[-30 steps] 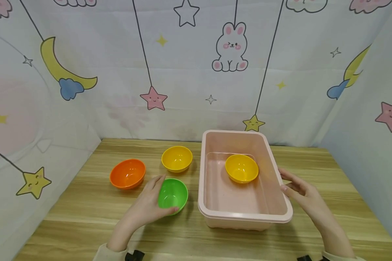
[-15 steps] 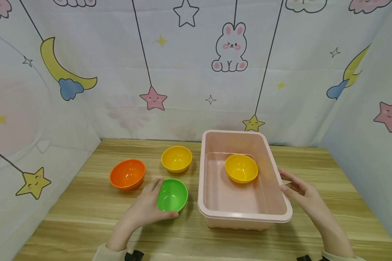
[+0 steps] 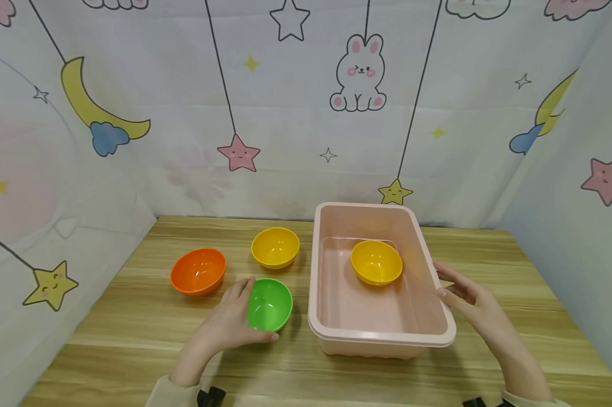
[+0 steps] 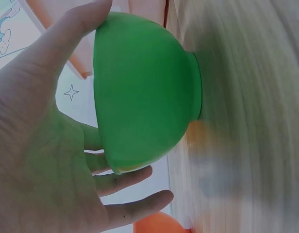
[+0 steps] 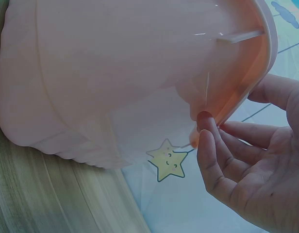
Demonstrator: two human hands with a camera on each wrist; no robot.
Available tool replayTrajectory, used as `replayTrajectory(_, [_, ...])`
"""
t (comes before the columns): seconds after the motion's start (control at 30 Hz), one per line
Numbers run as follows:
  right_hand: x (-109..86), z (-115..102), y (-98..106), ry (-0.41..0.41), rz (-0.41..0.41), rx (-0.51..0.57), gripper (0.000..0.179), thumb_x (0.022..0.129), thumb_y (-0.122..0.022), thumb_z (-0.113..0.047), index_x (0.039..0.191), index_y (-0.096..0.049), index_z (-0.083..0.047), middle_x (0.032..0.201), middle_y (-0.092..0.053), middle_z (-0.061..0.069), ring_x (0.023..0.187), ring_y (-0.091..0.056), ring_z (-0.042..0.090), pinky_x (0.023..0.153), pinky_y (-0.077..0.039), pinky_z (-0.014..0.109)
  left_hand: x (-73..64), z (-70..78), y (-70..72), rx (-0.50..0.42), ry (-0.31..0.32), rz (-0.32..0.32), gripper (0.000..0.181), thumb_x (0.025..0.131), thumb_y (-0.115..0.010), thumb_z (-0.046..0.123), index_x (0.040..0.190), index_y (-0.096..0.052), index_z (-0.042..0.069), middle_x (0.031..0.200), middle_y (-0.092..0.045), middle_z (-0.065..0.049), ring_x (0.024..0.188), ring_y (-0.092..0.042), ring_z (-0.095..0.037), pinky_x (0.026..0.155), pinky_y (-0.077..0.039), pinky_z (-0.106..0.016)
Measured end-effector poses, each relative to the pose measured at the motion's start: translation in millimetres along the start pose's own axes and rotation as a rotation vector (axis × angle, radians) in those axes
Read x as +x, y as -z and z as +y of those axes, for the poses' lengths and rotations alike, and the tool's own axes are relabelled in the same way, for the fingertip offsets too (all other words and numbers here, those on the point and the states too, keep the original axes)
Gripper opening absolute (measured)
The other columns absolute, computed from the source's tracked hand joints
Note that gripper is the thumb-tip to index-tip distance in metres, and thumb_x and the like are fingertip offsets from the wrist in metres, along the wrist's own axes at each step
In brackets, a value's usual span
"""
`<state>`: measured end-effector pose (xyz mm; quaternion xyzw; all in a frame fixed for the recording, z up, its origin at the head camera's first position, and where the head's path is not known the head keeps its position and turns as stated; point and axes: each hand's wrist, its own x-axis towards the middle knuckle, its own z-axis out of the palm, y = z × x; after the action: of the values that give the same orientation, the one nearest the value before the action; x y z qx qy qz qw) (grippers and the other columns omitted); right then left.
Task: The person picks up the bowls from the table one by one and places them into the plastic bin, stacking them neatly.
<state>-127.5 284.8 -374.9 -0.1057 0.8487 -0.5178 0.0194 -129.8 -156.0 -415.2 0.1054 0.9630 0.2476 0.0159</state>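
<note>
In the head view my left hand [image 3: 229,319] spans the green bowl [image 3: 270,305] from its left side, thumb at the near rim and fingertips at the far rim. The left wrist view shows the thumb against the green bowl [image 4: 140,92] and the fingers partly hidden behind it; the bowl stands upright, its foot at the tabletop. My right hand [image 3: 471,302] holds the right rim of the pink plastic tub [image 3: 382,337], its fingers curled under the lip in the right wrist view. Inside the tub sits a yellow bowl [image 3: 376,263].
Another yellow bowl [image 3: 275,249] stands behind the green one, left of the tub. An orange bowl [image 3: 198,272] is further left. The wooden table [image 3: 265,376] ends at a printed cloth backdrop [image 3: 285,124] at the back and sides.
My left thumb has shifted from over the green bowl's near edge to outside its rim. The right hand and the tub have not visibly moved.
</note>
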Motion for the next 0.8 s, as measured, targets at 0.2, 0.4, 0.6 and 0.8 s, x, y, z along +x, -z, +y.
replayTrajectory(0.2, [0.4, 0.1, -0.6, 0.01, 0.007, -0.002, 0.053, 0.1, -0.052, -0.023, 0.149, -0.036, -0.013, 0.127, -0.051, -0.025, 0.099, -0.062, -0.002, 0.083, -0.051, 0.015, 2.9, -0.8, -1.7, -0.004, -0.011, 0.004, 0.125, 0.055, -0.086, 0.057, 0.148, -0.028, -0.003, 0.145, -0.037, -0.023, 0.128, -0.043, -0.04, 0.098, -0.046, -0.058])
replayTrajectory(0.4, [0.4, -0.5, -0.5, 0.003, 0.009, -0.009, 0.053, 0.1, -0.052, -0.024, 0.149, -0.036, -0.014, 0.128, -0.05, -0.024, 0.1, -0.061, -0.003, 0.083, -0.05, 0.015, 4.6, 0.4, -1.3, -0.007, -0.007, -0.012, 0.126, 0.055, -0.086, 0.057, 0.149, -0.026, -0.003, 0.145, -0.036, -0.021, 0.125, -0.044, -0.038, 0.096, -0.048, -0.057])
replayTrajectory(0.6, [0.0, -1.0, -0.2, -0.004, 0.008, -0.007, 0.053, 0.1, -0.052, -0.024, 0.149, -0.035, -0.014, 0.129, -0.05, -0.024, 0.1, -0.061, -0.003, 0.084, -0.05, 0.015, 5.1, 1.7, -0.6, -0.018, 0.005, -0.027, 0.127, 0.055, -0.086, 0.058, 0.149, -0.025, -0.002, 0.144, -0.036, -0.021, 0.125, -0.043, -0.038, 0.097, -0.047, -0.057])
replayTrajectory(0.8, [-0.5, -1.1, -0.2, -0.011, 0.006, -0.004, 0.053, 0.1, -0.052, -0.025, 0.149, -0.035, -0.016, 0.13, -0.05, -0.022, 0.101, -0.061, -0.003, 0.084, -0.05, 0.015, 6.6, 0.2, -2.8, -0.013, 0.003, -0.023, 0.127, 0.054, -0.085, 0.059, 0.148, -0.027, -0.002, 0.142, -0.037, -0.02, 0.124, -0.043, -0.037, 0.096, -0.048, -0.056])
